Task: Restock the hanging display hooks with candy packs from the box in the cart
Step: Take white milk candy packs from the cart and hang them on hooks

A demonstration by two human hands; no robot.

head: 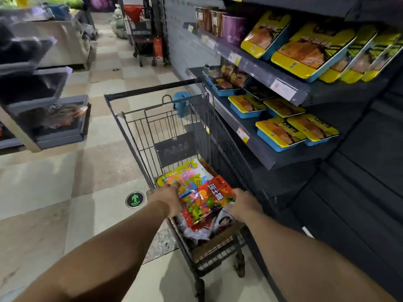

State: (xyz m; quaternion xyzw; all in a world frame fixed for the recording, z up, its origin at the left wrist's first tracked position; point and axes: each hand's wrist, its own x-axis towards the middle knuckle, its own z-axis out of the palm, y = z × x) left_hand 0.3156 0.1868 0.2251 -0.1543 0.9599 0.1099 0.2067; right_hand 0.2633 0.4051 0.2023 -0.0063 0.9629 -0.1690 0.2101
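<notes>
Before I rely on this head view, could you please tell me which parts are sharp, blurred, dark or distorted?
Head view: the red candy pack between the left hand and right hand is fairly sharp; the freezer cabinets at left are smeared by blur; the lower shelves at right sit in deep shadow; wide-angle distortion bows the cart and shelf edges.

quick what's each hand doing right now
Left hand: grips the left edge of the red candy pack over the cardboard box.
Right hand: grips the same pack's right edge.
</notes>
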